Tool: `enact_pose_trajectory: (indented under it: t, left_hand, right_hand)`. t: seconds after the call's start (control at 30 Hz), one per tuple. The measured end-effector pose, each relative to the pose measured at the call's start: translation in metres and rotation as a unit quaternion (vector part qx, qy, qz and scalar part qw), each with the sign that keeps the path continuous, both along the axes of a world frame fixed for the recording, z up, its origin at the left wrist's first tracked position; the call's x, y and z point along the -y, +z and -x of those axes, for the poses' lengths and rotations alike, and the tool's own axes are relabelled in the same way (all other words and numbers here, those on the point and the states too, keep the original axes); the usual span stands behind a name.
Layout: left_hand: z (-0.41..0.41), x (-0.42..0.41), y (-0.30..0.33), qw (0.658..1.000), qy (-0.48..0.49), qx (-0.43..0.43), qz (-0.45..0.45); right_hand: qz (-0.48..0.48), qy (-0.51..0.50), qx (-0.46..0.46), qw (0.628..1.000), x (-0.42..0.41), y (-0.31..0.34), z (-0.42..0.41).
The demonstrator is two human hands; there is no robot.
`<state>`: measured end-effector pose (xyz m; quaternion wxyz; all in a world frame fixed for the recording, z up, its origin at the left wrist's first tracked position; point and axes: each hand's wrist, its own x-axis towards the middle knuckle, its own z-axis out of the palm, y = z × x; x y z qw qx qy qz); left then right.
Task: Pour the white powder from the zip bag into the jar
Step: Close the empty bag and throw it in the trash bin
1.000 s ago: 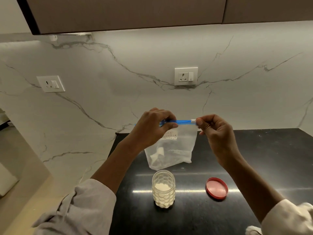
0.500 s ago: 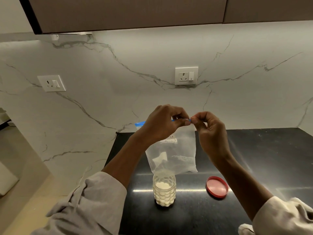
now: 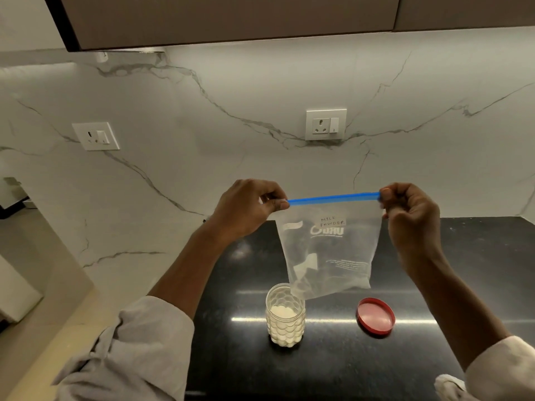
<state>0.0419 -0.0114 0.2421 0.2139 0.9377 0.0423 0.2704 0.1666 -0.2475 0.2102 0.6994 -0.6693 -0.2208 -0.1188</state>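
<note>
above the black counter, the left hand and right hand each pinch one end of the zip bag along its blue seal strip, holding it stretched and upright; the open jar with white powder stands just below, red lid beside it

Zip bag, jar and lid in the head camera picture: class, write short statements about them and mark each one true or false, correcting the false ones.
1. Both hands hold the zip bag by its blue strip: left hand, right hand. True.
2. The red lid is screwed onto the jar. False: it lies on the counter, apart from the jar.
3. The jar holds white powder. True.
4. The bag's label reads "sugar". False: it reads "milk powder".
5. The bag lies flat on the counter. False: it hangs in the air.
</note>
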Motion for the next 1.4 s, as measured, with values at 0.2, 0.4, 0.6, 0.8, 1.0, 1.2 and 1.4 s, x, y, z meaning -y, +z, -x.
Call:
enact_pose_trajectory:
  t: [0.2, 0.4, 0.6, 0.8, 1.0, 1.2, 1.4]
  left_hand:
    - [0.006, 0.001, 0.003, 0.996, -0.028, 0.042, 0.073]
    - [0.008, -0.004, 0.003, 0.989, -0.028, 0.079, 0.122]
    - [0.008, 0.003, -0.019, 0.956, -0.008, 0.129, 0.265]
    - [0.023, 0.012, -0.089, 0.898, -0.081, -0.081, 0.424]
    - [0.025, 0.013, -0.109, 0.893, -0.049, -0.043, 0.445]
    - [0.024, 0.01, -0.111, 0.897, -0.037, -0.048, 0.437]
    - [0.02, 0.011, -0.112, 0.878, -0.034, -0.066, 0.473]
  right_hand:
    - [0.029, 0.067, -0.007, 0.997, 0.005, 0.007, 0.001]
    - [0.122, 0.273, -0.043, 0.953, 0.018, 0.001, 0.001]
    - [0.123, 0.284, -0.039, 0.95, 0.012, -0.021, -0.001]
    - [0.099, 0.254, -0.084, 0.958, 0.006, -0.036, -0.004]
    - [0.142, 0.329, -0.13, 0.924, 0.004, -0.048, -0.004]
    - [0.161, 0.333, -0.154, 0.916, 0.001, -0.059, 0.0]
    - [0.16, 0.32, -0.182, 0.916, 0.006, -0.064, -0.004]
